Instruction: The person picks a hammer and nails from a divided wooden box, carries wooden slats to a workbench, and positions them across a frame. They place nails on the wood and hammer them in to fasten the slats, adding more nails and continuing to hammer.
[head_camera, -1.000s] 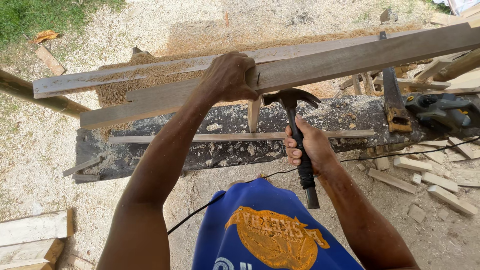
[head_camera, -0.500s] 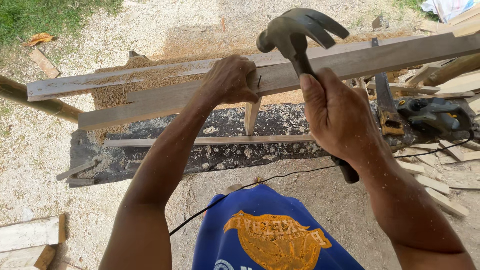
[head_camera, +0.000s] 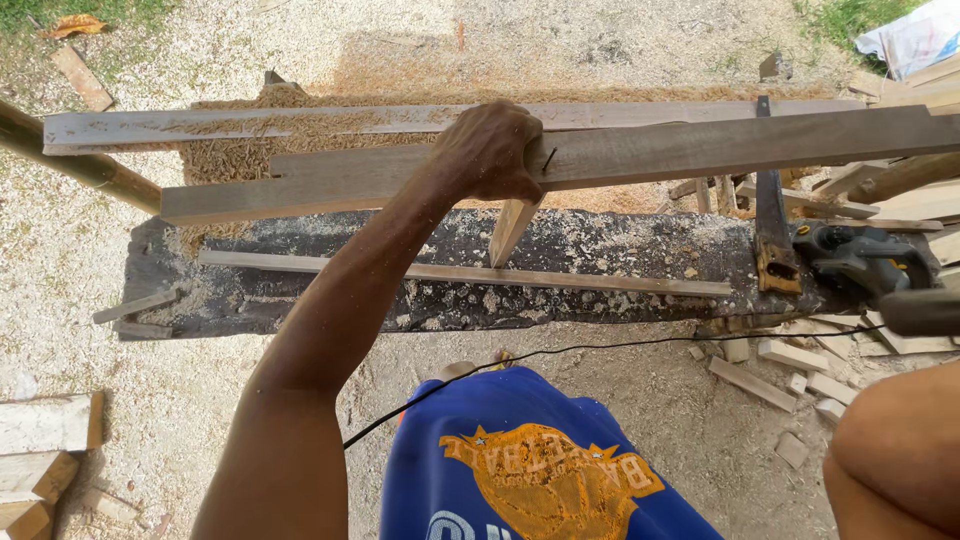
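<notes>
While the left hand (head_camera: 495, 150) grips the plank (head_camera: 640, 155), fingers curled over its edge, a nail (head_camera: 548, 160) sticks out beside it. Plank lies across the bench (head_camera: 600, 250). Right hand is out of view, so its grip can't be told.

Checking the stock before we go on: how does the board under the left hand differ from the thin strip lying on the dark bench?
The board is wide and thick; the strip is narrow and slim. The board is gripped by the left hand and carries a bent nail; the strip lies loose and untouched. Both are long, pale wood running left to right.
</notes>
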